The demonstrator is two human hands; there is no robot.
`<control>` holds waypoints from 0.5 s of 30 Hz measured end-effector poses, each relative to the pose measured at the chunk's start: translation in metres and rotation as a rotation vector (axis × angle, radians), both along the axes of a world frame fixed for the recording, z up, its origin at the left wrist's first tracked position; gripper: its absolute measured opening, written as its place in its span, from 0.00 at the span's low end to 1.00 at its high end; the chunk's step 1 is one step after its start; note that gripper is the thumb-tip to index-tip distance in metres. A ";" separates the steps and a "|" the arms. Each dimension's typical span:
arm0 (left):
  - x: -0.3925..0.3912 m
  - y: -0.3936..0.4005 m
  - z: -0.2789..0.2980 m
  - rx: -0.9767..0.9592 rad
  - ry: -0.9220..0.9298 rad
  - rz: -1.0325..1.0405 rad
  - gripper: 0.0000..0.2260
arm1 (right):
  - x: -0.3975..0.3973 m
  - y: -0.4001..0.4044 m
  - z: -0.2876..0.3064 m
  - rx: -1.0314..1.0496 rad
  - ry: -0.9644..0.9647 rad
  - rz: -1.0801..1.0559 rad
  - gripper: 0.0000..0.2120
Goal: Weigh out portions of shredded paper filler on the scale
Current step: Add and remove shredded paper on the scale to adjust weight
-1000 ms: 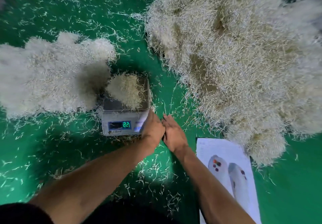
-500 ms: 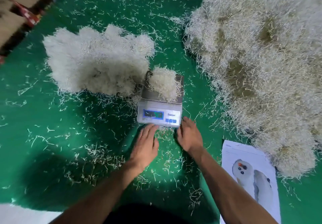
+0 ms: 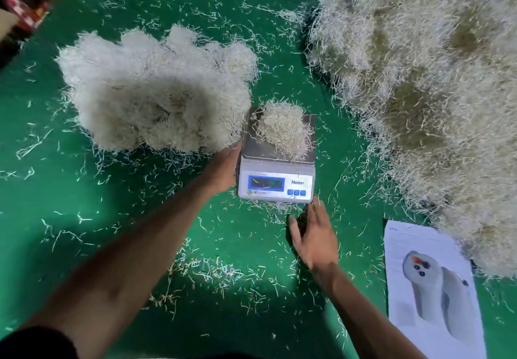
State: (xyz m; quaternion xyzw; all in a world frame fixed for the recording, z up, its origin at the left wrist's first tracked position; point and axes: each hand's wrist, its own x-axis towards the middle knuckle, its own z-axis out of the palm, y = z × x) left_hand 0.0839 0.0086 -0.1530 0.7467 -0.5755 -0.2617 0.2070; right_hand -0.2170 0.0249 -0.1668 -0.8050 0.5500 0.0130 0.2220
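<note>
Fingers (image 3: 314, 210) on the right hand (image 3: 313, 239) are straight and a bit spread, tips touching the scale (image 3: 275, 175) at its front right corner. Left hand (image 3: 223, 168) is against the scale's left side, can't tell how those fingers lie. Small filler clump (image 3: 282, 129) sits on the pan. Printed sheet (image 3: 430, 288) lies right, medium pile (image 3: 151, 93) left, huge pile (image 3: 425, 84) far right, on green floor (image 3: 112, 219).

A packing workroom, this: green surface (image 3: 84, 219) strewn with stray shreds, big heaps of shredded paper filler (image 3: 419, 93), a digital scale (image 3: 275, 182) mid-scene, and a printed product sheet (image 3: 430, 288) alongside.
</note>
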 end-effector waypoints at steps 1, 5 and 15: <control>0.002 0.000 0.000 -0.012 -0.035 -0.015 0.37 | 0.002 0.001 0.000 -0.012 0.010 0.002 0.37; -0.002 0.026 0.000 -0.008 -0.117 0.002 0.24 | 0.013 0.005 0.003 0.008 0.167 0.041 0.41; -0.099 0.139 -0.014 -0.083 0.188 0.386 0.11 | 0.047 0.059 0.009 0.022 0.105 0.129 0.33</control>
